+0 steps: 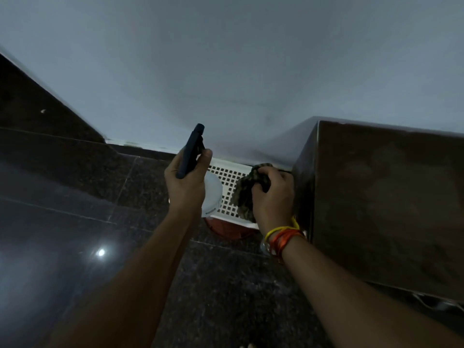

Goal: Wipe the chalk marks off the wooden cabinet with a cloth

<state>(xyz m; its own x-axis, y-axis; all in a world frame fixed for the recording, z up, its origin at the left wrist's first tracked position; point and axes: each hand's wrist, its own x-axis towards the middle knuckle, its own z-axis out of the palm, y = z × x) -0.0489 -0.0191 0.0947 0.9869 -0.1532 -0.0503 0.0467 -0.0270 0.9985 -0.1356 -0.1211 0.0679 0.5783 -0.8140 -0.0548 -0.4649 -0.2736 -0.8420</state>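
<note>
The dark wooden cabinet (386,204) fills the right side of the view, its front face showing faint pale smudges. My right hand (272,197) grips a crumpled, patterned greenish cloth (247,192) just left of the cabinet's left edge. My left hand (187,182) holds a spray bottle (213,194) by its neck, a finger on the dark trigger head (192,151), which points up and to the right. The bottle's pale body hangs below my fingers. Both arms reach forward from the bottom of the view.
A white perforated basket (227,182) stands on the floor against the pale wall (226,59), behind both hands. Something orange-red (221,228) lies beneath it. The floor is dark polished granite (88,234), with dark steps (50,136) rising at the left.
</note>
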